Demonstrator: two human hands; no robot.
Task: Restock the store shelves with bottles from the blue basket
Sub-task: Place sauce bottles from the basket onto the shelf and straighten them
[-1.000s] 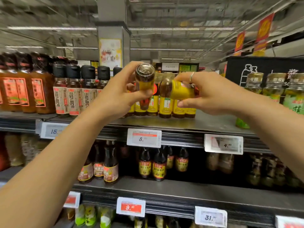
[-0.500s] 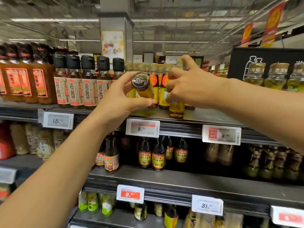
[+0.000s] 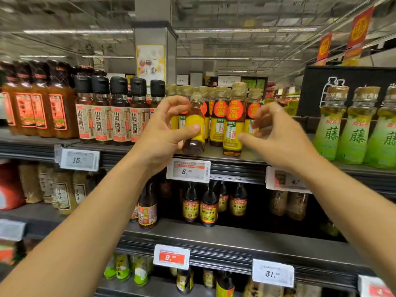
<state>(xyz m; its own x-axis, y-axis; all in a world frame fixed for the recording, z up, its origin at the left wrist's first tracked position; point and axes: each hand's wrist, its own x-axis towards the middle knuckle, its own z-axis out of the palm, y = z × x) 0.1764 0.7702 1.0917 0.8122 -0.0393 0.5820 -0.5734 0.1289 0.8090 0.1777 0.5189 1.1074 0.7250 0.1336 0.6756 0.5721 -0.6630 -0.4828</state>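
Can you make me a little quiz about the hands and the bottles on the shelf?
1. True or false: the right hand is gripping a bottle.
2. Which price tag hangs just below the yellow-label bottle held by the left hand? A) 15 B) 8.50 C) 31
3. Fill in: the bottles right of the right hand, on the same shelf, have ____ labels.

Key
1. False: its fingers are spread open, and the bottle beside it stands on its own.
2. B, the 8.50 tag.
3. Green; see the green-label bottles.
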